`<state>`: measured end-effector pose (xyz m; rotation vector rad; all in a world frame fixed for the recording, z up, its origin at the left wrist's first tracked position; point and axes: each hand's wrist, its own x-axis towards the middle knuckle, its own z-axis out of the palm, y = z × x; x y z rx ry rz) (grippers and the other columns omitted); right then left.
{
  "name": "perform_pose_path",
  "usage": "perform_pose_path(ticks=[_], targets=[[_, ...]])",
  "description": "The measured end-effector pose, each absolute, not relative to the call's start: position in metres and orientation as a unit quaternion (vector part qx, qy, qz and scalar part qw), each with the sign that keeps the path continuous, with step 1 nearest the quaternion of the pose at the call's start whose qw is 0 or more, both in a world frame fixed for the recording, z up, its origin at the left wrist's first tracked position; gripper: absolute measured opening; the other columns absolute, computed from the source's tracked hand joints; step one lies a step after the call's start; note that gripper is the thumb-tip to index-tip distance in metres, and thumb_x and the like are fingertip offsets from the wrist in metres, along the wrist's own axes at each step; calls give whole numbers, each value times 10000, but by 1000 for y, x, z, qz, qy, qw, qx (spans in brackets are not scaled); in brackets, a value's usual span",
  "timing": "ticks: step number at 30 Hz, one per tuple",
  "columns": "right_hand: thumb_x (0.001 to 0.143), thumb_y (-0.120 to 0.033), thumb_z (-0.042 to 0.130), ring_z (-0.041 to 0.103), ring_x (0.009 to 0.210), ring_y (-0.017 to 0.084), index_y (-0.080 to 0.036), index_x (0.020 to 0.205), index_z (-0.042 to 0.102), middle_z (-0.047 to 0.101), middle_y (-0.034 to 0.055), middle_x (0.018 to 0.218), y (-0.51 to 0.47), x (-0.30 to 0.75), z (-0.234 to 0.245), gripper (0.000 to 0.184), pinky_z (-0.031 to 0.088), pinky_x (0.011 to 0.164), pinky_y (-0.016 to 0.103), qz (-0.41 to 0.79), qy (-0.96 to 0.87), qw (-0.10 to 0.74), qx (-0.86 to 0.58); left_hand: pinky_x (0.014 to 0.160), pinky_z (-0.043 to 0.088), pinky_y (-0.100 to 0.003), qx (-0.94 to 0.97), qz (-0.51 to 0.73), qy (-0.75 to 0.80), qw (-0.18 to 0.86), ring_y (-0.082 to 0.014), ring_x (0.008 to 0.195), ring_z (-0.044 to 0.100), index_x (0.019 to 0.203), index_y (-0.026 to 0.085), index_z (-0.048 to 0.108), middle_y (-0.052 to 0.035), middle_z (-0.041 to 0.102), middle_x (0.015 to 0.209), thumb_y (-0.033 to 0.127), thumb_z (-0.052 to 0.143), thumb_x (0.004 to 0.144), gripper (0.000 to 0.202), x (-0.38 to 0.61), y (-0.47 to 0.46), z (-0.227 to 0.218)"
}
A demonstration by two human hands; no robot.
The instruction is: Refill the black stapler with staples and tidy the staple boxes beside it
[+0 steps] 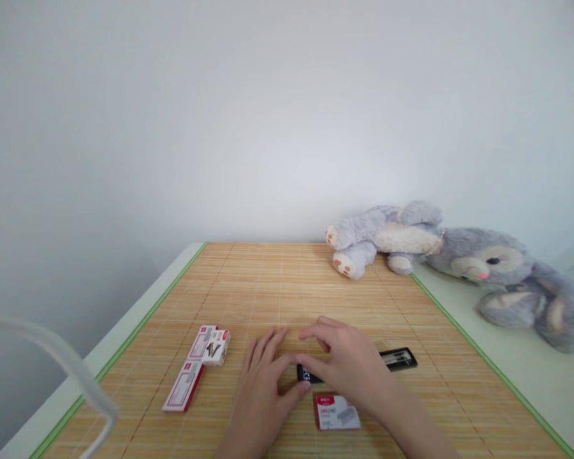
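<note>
Hands meet low on the bamboo mat (287, 280). Left hand (263, 389) lies flat, fingers loosely spread, thumb touching the near end of a black stapler (398, 359). Right hand (349, 366) arches over the stapler's left part, fingers curled narrow on it; whether they grip it, cannot tell. Small red-and-white box (335, 412) sits just below the right wrist. Three more staple boxes (198, 363) left, well apart. Grey plush rabbit (459, 255) at far right.

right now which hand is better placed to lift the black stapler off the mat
Right hand, probably: it lies over the black stapler, thumb at its near end. The left hand only touches that end with its thumb.
</note>
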<state>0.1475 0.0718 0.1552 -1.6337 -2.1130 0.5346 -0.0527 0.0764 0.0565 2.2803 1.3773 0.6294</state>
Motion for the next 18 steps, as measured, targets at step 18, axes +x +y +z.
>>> perform_pose_path(ticks=[18], targets=[[929, -227, 749, 524, 1319, 220, -309, 1214, 734, 698, -3, 1268, 58, 80, 134, 297, 290, 1245, 414, 227, -819, 258, -460, 1221, 417, -521, 809, 279, 483, 185, -295, 1410, 542, 1416, 319, 627, -53, 658, 1449, 179, 619, 879, 555, -50, 83, 24]])
